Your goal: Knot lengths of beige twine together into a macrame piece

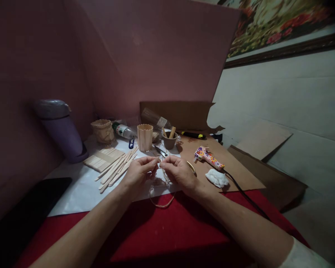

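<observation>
I see left hand (142, 170) and right hand (180, 172) pinching twine (162, 207), looped past the near edge of white paper (72, 193). Red cloth (153, 238) spreads between the forearms (234, 217).

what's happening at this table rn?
A person's left hand and right hand meet in the middle, fingertips pinching a thin piece of twine, with a loop hanging below. Just beyond them stands a cup made of craft sticks, with loose sticks to its left. A flower-patterned glue gun lies unheld on the cardboard at right.
</observation>
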A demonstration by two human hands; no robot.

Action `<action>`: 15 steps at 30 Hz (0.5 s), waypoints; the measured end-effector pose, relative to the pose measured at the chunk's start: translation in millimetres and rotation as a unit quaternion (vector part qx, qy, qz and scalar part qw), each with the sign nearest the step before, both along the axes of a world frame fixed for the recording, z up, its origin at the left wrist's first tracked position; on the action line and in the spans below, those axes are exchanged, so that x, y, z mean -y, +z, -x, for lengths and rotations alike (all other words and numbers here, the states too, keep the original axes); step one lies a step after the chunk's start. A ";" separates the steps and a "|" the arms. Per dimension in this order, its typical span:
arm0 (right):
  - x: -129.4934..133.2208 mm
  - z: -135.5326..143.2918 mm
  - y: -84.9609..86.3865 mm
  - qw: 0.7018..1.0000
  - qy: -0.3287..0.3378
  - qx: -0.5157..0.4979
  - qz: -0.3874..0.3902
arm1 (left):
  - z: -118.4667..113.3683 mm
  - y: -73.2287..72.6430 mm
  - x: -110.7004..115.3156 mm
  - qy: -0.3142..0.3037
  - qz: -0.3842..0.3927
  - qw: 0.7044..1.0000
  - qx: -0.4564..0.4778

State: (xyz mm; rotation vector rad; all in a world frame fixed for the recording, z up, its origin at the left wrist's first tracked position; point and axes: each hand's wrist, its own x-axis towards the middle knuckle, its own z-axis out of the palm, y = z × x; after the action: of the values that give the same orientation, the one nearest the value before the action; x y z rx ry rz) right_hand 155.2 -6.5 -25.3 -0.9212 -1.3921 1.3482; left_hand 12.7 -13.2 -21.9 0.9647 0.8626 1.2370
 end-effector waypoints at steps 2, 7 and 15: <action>0.4 0.1 0.5 1.000 -0.001 0.001 0.001 | -0.4 -0.1 0.1 -0.003 0.000 1.000 0.000; 1.2 0.0 0.3 1.000 0.015 0.005 0.003 | -1.4 0.9 -0.4 0.003 0.018 1.000 -0.004; 1.2 1.3 -1.2 1.000 0.030 0.002 0.002 | -3.4 1.5 0.0 0.012 0.012 1.000 -0.007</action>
State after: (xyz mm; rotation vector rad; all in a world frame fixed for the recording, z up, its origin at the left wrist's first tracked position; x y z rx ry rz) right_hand 153.9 -7.7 -26.5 -0.8912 -1.4303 1.3958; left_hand 16.1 -13.3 -20.3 0.9486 0.9007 1.2390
